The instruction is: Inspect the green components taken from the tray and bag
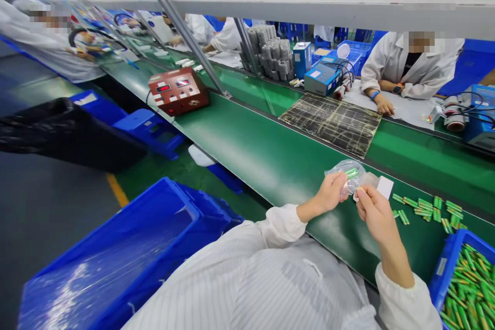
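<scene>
My left hand (pixel 331 193) is closed round a green-wrapped battery (pixel 351 173), whose end sticks out past my fingers. My right hand (pixel 375 211) pinches at something small and pale that I cannot make out. Just beyond both hands lies a clear plastic bag or film (pixel 345 166) on the green bench (pixel 247 149). A white box-like block (pixel 385 187) stands behind my right fingers. To the right, several loose green batteries (pixel 425 208) lie scattered in short rows on the bench.
A blue crate of green batteries (pixel 441 268) sits at lower right, and a big blue bin (pixel 166 201) at left. A red-brown meter box (pixel 178 91) stands on the bench. Across it, a black taped mat (pixel 332 121) lies near a co-worker (pixel 413 69). A shelf (pixel 328 2) crosses above.
</scene>
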Action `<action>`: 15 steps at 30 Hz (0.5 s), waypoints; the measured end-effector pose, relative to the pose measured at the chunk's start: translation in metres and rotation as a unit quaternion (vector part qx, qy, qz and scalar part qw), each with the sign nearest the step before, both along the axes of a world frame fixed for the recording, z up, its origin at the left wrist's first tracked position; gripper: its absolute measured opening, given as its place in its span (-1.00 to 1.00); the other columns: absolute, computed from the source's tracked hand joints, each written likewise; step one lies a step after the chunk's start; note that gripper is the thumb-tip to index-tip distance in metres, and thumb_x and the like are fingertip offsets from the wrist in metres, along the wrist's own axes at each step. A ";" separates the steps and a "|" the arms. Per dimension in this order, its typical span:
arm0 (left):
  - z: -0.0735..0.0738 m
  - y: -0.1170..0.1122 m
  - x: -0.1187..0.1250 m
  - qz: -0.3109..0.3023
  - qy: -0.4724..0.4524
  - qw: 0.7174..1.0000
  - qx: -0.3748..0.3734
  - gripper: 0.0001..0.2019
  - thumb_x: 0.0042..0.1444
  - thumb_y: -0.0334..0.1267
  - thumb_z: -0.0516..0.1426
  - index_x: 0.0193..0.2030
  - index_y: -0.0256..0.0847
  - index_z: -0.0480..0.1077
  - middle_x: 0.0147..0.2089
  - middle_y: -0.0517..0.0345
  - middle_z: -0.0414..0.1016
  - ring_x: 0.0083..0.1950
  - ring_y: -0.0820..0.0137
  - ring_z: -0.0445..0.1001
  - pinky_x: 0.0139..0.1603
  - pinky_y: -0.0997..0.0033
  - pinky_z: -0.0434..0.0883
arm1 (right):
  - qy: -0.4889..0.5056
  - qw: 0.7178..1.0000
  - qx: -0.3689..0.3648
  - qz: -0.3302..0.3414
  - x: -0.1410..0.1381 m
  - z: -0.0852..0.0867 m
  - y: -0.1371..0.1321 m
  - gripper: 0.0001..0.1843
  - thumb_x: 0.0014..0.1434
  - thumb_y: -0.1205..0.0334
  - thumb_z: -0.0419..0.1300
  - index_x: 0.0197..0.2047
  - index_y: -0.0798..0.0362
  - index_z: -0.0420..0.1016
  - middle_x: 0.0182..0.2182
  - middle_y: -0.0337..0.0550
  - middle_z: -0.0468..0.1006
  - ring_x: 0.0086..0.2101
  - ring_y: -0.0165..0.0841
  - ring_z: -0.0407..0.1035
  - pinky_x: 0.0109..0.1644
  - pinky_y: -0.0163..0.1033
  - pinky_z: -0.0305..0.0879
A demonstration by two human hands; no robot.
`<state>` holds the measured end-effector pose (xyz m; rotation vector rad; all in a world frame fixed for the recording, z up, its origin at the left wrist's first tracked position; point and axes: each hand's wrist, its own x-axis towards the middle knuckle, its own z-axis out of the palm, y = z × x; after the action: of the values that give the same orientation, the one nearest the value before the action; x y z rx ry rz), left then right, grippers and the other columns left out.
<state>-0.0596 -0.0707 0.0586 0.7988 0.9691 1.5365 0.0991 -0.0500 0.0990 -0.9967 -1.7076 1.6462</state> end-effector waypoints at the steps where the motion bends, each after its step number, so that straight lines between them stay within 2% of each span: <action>1: -0.001 0.000 0.000 -0.002 0.004 1.000 0.003 -0.43 0.24 0.32 0.16 -0.41 -0.16 0.20 -0.59 0.34 0.19 -0.63 0.59 0.14 -0.61 0.47 0.12 | 0.003 1.000 -0.013 0.000 0.000 0.000 0.000 -0.56 0.46 -0.23 0.13 -0.21 -0.01 0.37 -0.62 -0.43 0.08 -0.61 -0.47 -0.05 -0.54 -0.29 -0.14; 5: 0.001 -0.002 -0.001 -0.012 0.030 0.999 -0.007 -0.46 0.26 0.31 0.12 -0.40 -0.16 0.20 -0.57 0.33 0.19 -0.61 0.56 0.15 -0.58 0.46 0.13 | 0.009 0.999 -0.041 -0.016 -0.001 -0.001 -0.001 -0.55 0.44 -0.24 0.16 -0.22 0.00 0.37 -0.62 -0.44 0.06 -0.61 -0.48 -0.06 -0.54 -0.29 -0.16; 7: 0.007 -0.004 -0.006 -0.035 0.077 0.996 -0.004 -0.49 0.30 0.25 0.10 -0.40 -0.17 0.22 -0.56 0.30 0.22 -0.58 0.54 0.17 -0.54 0.45 0.16 | 0.009 0.999 -0.044 -0.026 -0.001 -0.003 -0.001 -0.54 0.43 -0.24 0.17 -0.23 0.00 0.37 -0.62 -0.44 0.06 -0.61 -0.47 -0.05 -0.55 -0.30 -0.15; 11: 0.025 -0.009 -0.020 -0.117 0.238 0.964 0.014 -0.58 0.36 0.02 0.10 -0.45 -0.20 0.27 -0.55 0.23 0.32 -0.51 0.50 0.25 -0.44 0.43 0.21 | 0.020 0.997 -0.061 -0.041 -0.002 -0.010 0.000 -0.51 0.37 -0.28 0.23 -0.27 0.00 0.36 -0.62 -0.43 0.07 -0.62 -0.48 -0.02 -0.57 -0.32 -0.11; 13: 0.032 -0.010 -0.026 -0.142 0.278 0.950 0.005 -0.61 0.37 -0.04 0.09 -0.45 -0.20 0.27 -0.54 0.23 0.34 -0.50 0.49 0.27 -0.42 0.43 0.22 | 0.021 0.996 -0.068 -0.047 -0.003 -0.014 0.001 -0.47 0.32 -0.32 0.25 -0.31 0.01 0.35 -0.62 -0.43 0.06 -0.63 -0.48 -0.02 -0.59 -0.33 -0.10; 15: 0.035 -0.012 -0.029 -0.159 0.287 0.944 -0.012 -0.59 0.38 -0.02 0.09 -0.46 -0.20 0.26 -0.55 0.23 0.34 -0.50 0.49 0.28 -0.43 0.44 0.22 | 0.008 0.997 -0.044 -0.060 -0.003 -0.019 0.001 -0.43 0.28 -0.36 0.27 -0.33 0.01 0.36 -0.62 -0.42 0.09 -0.63 -0.48 0.00 -0.60 -0.33 -0.07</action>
<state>-0.0882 -0.0824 0.0934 1.3577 1.1994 1.0210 0.0957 -0.0492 0.0800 -1.1024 -1.5449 1.6597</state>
